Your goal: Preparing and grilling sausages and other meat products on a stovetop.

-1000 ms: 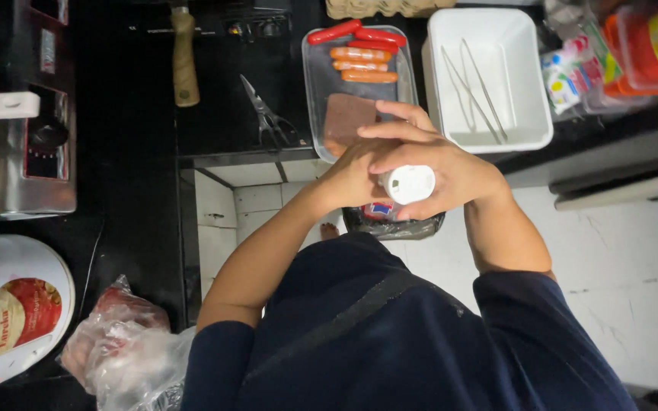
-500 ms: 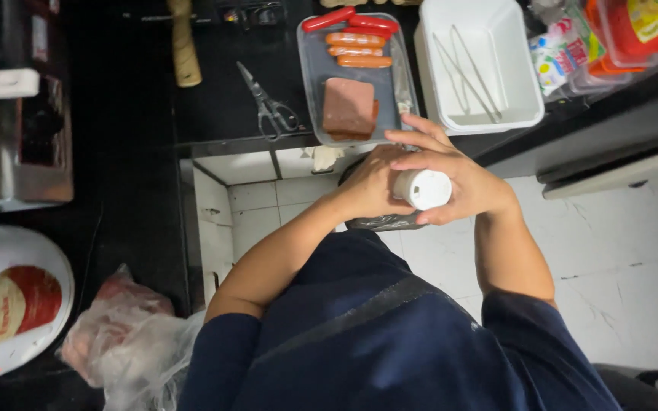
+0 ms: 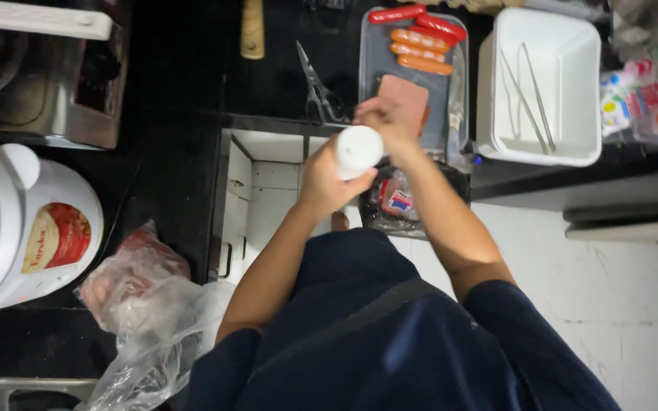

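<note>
My left hand (image 3: 321,179) grips a small round white container (image 3: 358,148), whose flat end faces the camera. My right hand (image 3: 391,118) is closed around the container's far side, fingers curled. Both hands hover at the near edge of a clear tray (image 3: 455,91) on the black counter. The tray holds several orange and red sausages (image 3: 420,47) and a pink slab of meat (image 3: 407,93), which my right hand partly covers. Below my hands lies a plastic packet with a red and blue label (image 3: 397,202).
Scissors (image 3: 320,90) lie left of the tray, with a wooden handle (image 3: 251,29) beyond them. A white tub (image 3: 496,114) holding metal tongs (image 3: 531,87) stands to the right. At left are a stove (image 3: 55,91), a white rice cooker (image 3: 39,228) and a plastic bag of meat (image 3: 142,285).
Both hands have carried the white container up and left, to the near edge of the sausage tray. My right hand has shifted from the container's side to its far end.
</note>
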